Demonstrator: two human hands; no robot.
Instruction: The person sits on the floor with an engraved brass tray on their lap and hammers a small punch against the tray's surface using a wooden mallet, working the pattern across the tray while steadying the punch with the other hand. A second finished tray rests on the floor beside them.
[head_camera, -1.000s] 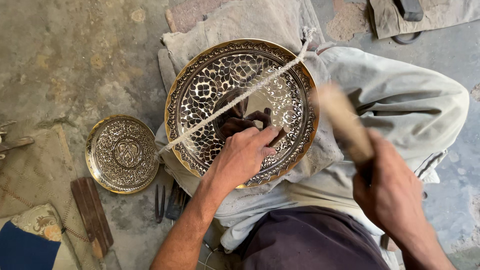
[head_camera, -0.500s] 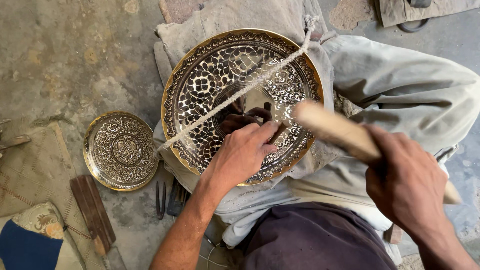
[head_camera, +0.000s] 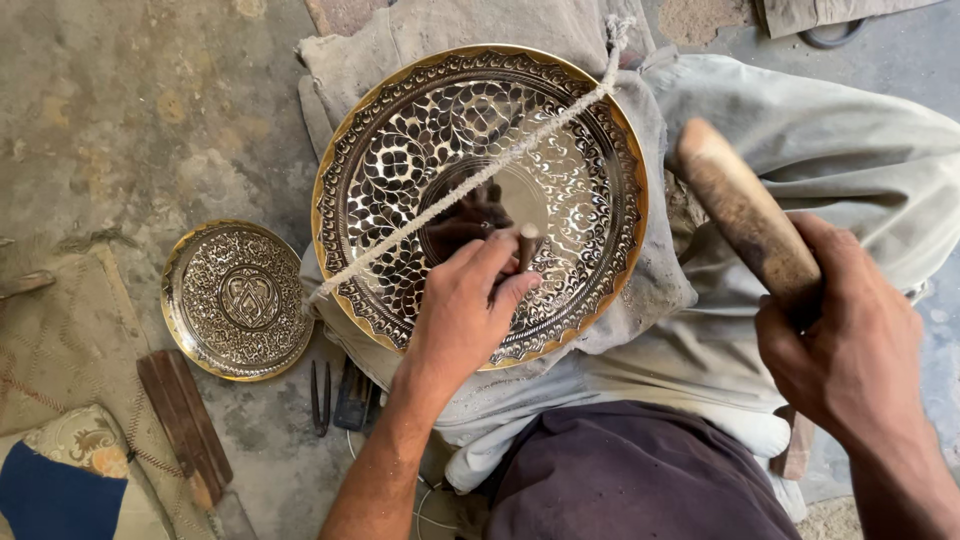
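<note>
the scene is lit evenly by soft daylight, and only faint shadows are cast. bright glare is thrown off the polished centre of the large engraved plate (head_camera: 400, 150). right of that plate, the wooden mallet (head_camera: 745, 215) is slightly softened by motion blur. no edge distortion is seen.

My left hand (head_camera: 462, 315) reaches forward from a bare forearm, palm down, thumb and fingers pinched together at the tips. My right hand (head_camera: 845, 345) is raised to the side, wrist cocked, fingers wrapped in a tight fist, knuckles toward the camera.
</note>
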